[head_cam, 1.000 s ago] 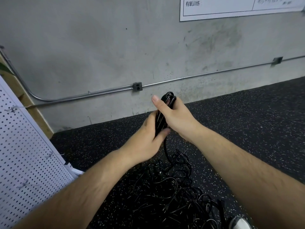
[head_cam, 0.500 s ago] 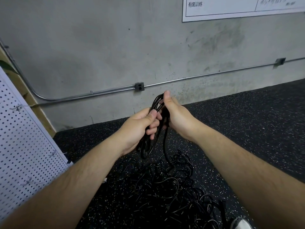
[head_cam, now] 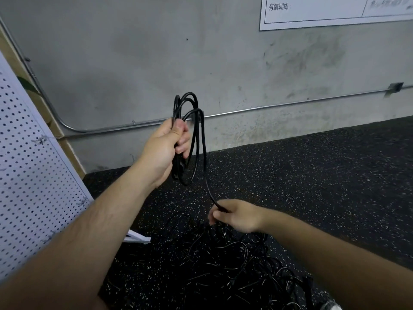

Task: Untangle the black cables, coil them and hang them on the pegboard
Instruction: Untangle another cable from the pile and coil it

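My left hand (head_cam: 165, 148) is raised in front of the wall and grips a coil of black cable (head_cam: 194, 121), whose loops stick out above and below the fist. From the coil one strand runs down and right to my right hand (head_cam: 237, 217), which pinches it low, just above the floor. Beneath that hand a tangled pile of black cables (head_cam: 219, 262) lies on the dark speckled floor. The white pegboard (head_cam: 29, 175) leans at the left edge with small metal hooks (head_cam: 41, 139) on it.
A grey concrete wall (head_cam: 134, 63) stands close ahead with a metal conduit (head_cam: 268, 108) running along it. A white flat piece (head_cam: 137, 237) lies at the pegboard's foot. A white poster (head_cam: 324, 12) hangs at top right. Dark speckled floor (head_cam: 324, 175) stretches to the right.
My hands were together on the coil. Now my left hand holds the coil alone and higher, while my right hand has dropped along the strand down to the pile.
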